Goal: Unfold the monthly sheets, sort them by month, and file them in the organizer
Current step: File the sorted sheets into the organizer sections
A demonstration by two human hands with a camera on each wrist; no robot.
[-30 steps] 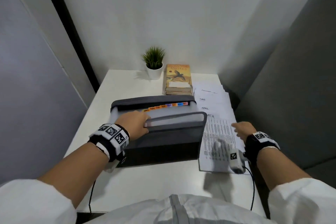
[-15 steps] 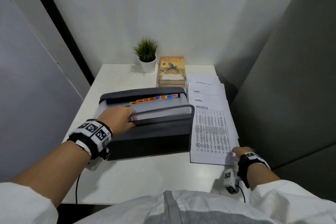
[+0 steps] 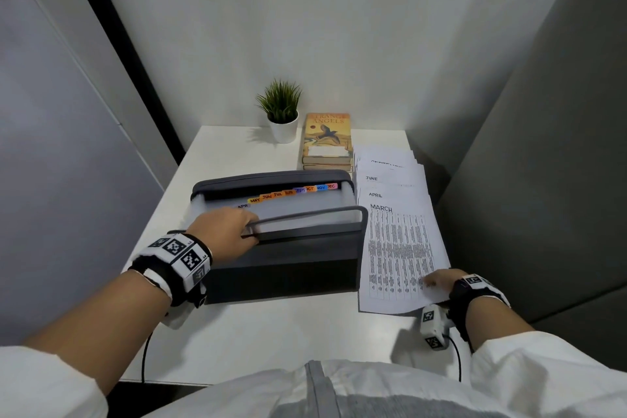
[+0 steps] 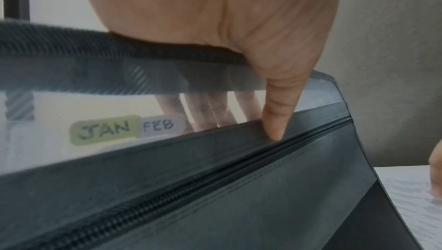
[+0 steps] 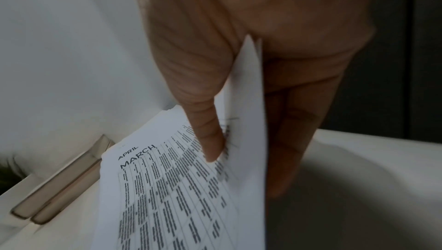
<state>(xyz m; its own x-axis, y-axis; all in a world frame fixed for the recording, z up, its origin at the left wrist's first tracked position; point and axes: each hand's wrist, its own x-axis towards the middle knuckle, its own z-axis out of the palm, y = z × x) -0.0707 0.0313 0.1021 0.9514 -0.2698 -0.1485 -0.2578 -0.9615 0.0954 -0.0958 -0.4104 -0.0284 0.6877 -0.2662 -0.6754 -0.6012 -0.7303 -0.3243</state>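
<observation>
Filing the MARCH sheet (image 3: 400,248)

Left hand (image 3: 224,231) grips the organizer (image 3: 285,258) front edge; right hand (image 3: 441,280) pinches the sheet's near corner beside it.

— What sits where on the table (image 3: 237,332)?
— The organizer (image 3: 281,265) stands in the middle, and a fanned stack of sheets (image 3: 390,180) lies just to its right, the March sheet (image 3: 400,248) on top and nearest.
— And behind?
— A potted plant (image 3: 281,112) at the back edge, with stacked books (image 3: 326,142) beside it on its right, behind the organizer.
</observation>
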